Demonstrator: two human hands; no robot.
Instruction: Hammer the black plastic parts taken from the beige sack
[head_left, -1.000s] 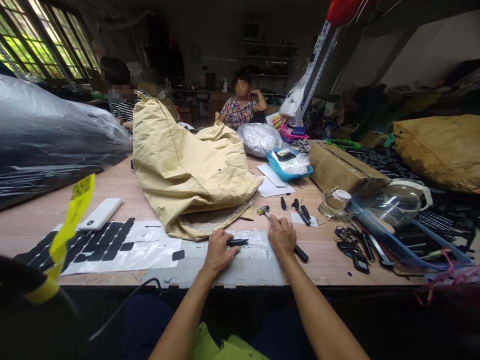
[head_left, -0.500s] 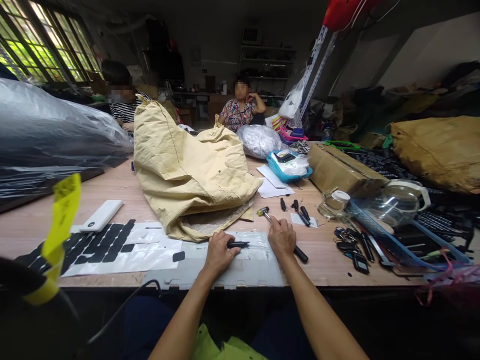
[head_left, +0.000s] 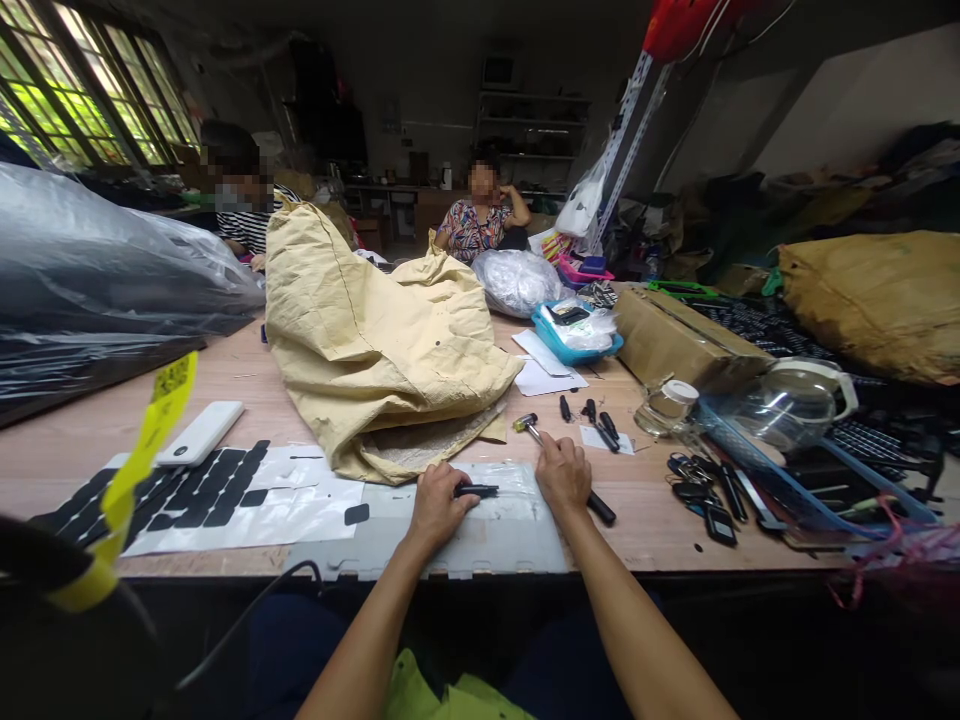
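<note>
My left hand is closed around a slim black part whose end sticks out to the right; its exact kind I cannot make out. It rests over a translucent mat at the table's front edge. In my right hand is a small hammer, its yellow-and-metal head beyond my fingers and its black grip below. Left of my hands lies a white sheet bearing black stickers. A large tan fabric sack lies just beyond, its mouth towards me.
Small black parts, keys with a black fob and a blue plastic basket lie to the right. Beyond them are a glass jar and a cardboard box. A white power bank-like block lies left. Two people sit across the table.
My hands, the hammer and the black part stay in place. The yellow tag at the left has swung a little to the right, and the person at far left has shifted slightly.
</note>
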